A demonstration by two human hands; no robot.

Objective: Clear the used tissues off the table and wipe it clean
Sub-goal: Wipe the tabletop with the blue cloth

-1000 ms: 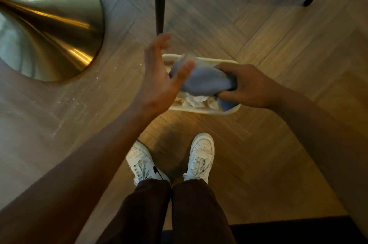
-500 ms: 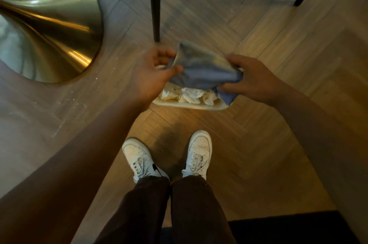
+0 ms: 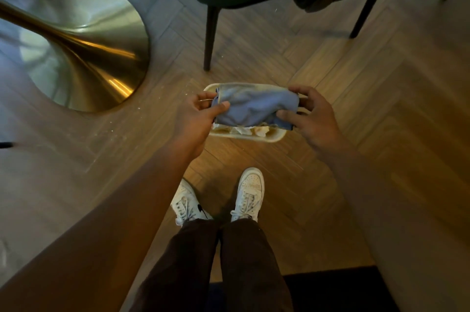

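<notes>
Both hands, the left hand (image 3: 201,115) and the right hand (image 3: 314,118), pinch the ends of a blue cloth (image 3: 254,108) stretched left to right over a cream bin (image 3: 274,137) holding crumpled tissues (image 3: 241,130), with a chair leg (image 3: 210,36) beyond and a brass table base (image 3: 84,52) at left.

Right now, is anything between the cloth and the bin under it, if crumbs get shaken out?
Nothing visible. The left hand and right hand grip the blue cloth at its ends, directly over the cream bin. Crumpled tissues already lie inside. The chair leg stands beyond the bin.
</notes>
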